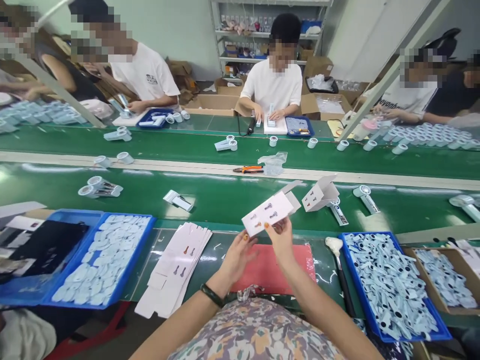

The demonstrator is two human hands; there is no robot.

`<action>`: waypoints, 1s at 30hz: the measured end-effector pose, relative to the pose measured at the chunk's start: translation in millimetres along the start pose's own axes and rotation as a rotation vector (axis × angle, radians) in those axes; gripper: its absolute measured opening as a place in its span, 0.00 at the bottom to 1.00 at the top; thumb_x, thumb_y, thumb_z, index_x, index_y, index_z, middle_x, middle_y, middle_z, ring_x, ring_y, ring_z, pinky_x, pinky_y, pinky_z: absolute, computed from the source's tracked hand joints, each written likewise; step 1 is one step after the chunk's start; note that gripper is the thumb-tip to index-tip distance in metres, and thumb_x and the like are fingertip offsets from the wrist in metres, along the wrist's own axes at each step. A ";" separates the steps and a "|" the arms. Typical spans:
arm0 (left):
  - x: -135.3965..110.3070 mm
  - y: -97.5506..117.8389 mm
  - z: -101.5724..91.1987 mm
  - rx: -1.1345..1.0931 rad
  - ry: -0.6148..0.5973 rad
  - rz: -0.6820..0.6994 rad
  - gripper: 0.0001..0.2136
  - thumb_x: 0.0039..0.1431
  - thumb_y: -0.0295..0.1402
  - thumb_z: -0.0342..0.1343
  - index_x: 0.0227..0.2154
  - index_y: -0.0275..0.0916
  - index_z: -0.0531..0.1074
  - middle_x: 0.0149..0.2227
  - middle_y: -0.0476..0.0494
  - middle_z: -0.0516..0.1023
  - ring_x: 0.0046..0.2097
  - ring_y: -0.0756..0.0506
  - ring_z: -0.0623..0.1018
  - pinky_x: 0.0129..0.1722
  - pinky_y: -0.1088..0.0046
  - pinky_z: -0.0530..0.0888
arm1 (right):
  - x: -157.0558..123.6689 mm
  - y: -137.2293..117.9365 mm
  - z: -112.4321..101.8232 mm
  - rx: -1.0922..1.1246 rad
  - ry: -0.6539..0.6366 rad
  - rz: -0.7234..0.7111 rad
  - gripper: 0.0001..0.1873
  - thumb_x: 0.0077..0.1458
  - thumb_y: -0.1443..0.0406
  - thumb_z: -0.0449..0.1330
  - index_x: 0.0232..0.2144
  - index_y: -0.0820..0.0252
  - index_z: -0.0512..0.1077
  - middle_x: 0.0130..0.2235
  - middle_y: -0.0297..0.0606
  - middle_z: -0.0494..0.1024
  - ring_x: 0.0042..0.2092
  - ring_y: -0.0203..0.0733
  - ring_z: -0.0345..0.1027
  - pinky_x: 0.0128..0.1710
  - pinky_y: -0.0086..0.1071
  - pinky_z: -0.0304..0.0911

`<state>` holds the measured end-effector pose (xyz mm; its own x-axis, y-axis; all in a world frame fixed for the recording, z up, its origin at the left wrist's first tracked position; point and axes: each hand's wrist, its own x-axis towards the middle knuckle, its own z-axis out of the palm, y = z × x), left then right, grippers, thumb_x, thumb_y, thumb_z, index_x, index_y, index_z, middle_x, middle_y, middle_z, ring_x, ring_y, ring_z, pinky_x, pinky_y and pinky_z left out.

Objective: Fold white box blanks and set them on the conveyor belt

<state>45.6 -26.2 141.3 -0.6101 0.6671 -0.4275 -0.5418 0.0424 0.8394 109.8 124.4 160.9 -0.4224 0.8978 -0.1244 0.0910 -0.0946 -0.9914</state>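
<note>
Tilted above the red mat [275, 270] is a small white cardboard box [268, 212] printed with several little pictures, its flaps raised at the upper right end. My right hand [280, 237] grips its lower right side, thumb on the printed face. At the lower left end, my left hand [238, 255] holds the box's corner, with its other fingers partly blurred. To the left lies a stack of flat white cartons [176, 265] with similar prints. A second formed box [318, 194], flaps up, stands on the green belt beyond my right hand.
Blue trays of pale parts flank me, a left tray [129, 257] and a right tray [390, 285]. A black-handled tool [343, 280] lies by the right one. Light-blue devices [179, 200] sit on the green belt [210, 197]; orange-handled pliers [249, 170] lie beyond. Co-workers sit across.
</note>
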 end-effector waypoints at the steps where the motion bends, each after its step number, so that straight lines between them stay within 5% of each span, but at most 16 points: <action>1: 0.9 1.8 -16.9 0.103 0.054 0.021 0.39 0.56 0.60 0.64 0.63 0.43 0.64 0.65 0.27 0.69 0.66 0.28 0.71 0.60 0.43 0.75 | 17.9 0.0 2.4 -0.045 0.038 -0.001 0.41 0.47 0.48 0.69 0.57 0.61 0.63 0.55 0.54 0.78 0.52 0.51 0.76 0.55 0.47 0.74; 6: -20.5 13.0 -126.1 0.697 0.421 0.154 0.45 0.48 0.56 0.68 0.65 0.38 0.63 0.72 0.27 0.57 0.75 0.27 0.51 0.75 0.41 0.48 | 95.1 4.1 0.4 -0.331 0.199 0.037 0.48 0.40 0.56 0.70 0.61 0.67 0.61 0.65 0.62 0.65 0.67 0.61 0.61 0.71 0.53 0.54; 9: -42.2 5.9 -176.3 1.001 0.565 0.078 0.45 0.48 0.51 0.69 0.66 0.35 0.62 0.73 0.25 0.56 0.76 0.25 0.45 0.75 0.41 0.45 | 118.0 21.3 1.4 -0.473 0.216 0.130 0.51 0.41 0.56 0.68 0.64 0.71 0.57 0.68 0.70 0.58 0.69 0.70 0.56 0.72 0.58 0.49; 14: -50.2 -11.9 -215.0 1.307 0.574 -0.154 0.47 0.48 0.46 0.72 0.68 0.35 0.61 0.74 0.21 0.53 0.74 0.19 0.51 0.70 0.37 0.58 | 120.6 53.2 -16.4 -0.608 0.147 0.178 0.55 0.38 0.54 0.72 0.64 0.72 0.59 0.63 0.70 0.66 0.65 0.71 0.63 0.67 0.59 0.58; 17: -51.3 -8.7 -224.5 1.407 0.496 -0.202 0.44 0.51 0.43 0.72 0.69 0.42 0.61 0.74 0.26 0.53 0.73 0.20 0.56 0.68 0.42 0.62 | 101.3 62.3 -30.0 -0.656 0.131 0.172 0.58 0.44 0.53 0.67 0.69 0.78 0.50 0.65 0.72 0.64 0.63 0.67 0.66 0.67 0.59 0.58; 19: -53.2 -3.0 -229.3 1.449 0.449 -0.218 0.43 0.52 0.41 0.72 0.70 0.44 0.62 0.74 0.28 0.55 0.71 0.21 0.58 0.65 0.43 0.66 | 78.9 67.7 -23.6 -0.675 0.055 0.181 0.52 0.51 0.53 0.61 0.68 0.81 0.52 0.62 0.71 0.68 0.60 0.64 0.70 0.65 0.58 0.61; 22: -56.5 3.4 -232.4 1.492 0.409 -0.231 0.41 0.54 0.42 0.70 0.70 0.45 0.61 0.73 0.30 0.57 0.70 0.22 0.59 0.62 0.45 0.70 | 33.9 76.1 20.7 -0.654 -0.246 0.206 0.34 0.59 0.55 0.53 0.60 0.75 0.68 0.47 0.57 0.80 0.47 0.54 0.77 0.55 0.49 0.71; 25: -59.8 3.9 -231.1 1.524 0.394 -0.210 0.39 0.59 0.42 0.66 0.71 0.45 0.59 0.73 0.29 0.55 0.70 0.23 0.59 0.62 0.45 0.69 | -9.6 79.2 95.5 -0.603 -0.593 0.174 0.22 0.61 0.58 0.56 0.53 0.61 0.77 0.43 0.42 0.82 0.42 0.44 0.78 0.49 0.38 0.73; 30: -65.3 -1.9 -230.0 1.527 0.372 -0.155 0.37 0.62 0.40 0.63 0.72 0.43 0.59 0.73 0.28 0.56 0.69 0.23 0.60 0.67 0.44 0.63 | -40.4 69.7 202.2 -0.685 -0.761 0.124 0.13 0.62 0.62 0.64 0.46 0.63 0.78 0.51 0.46 0.78 0.53 0.46 0.73 0.59 0.45 0.65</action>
<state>-46.5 -240.8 90.5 -0.8328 0.3828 -0.3998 0.3202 0.9223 0.2163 -49.1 -5.4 88.4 -0.8125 0.3656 -0.4541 0.5666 0.3115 -0.7628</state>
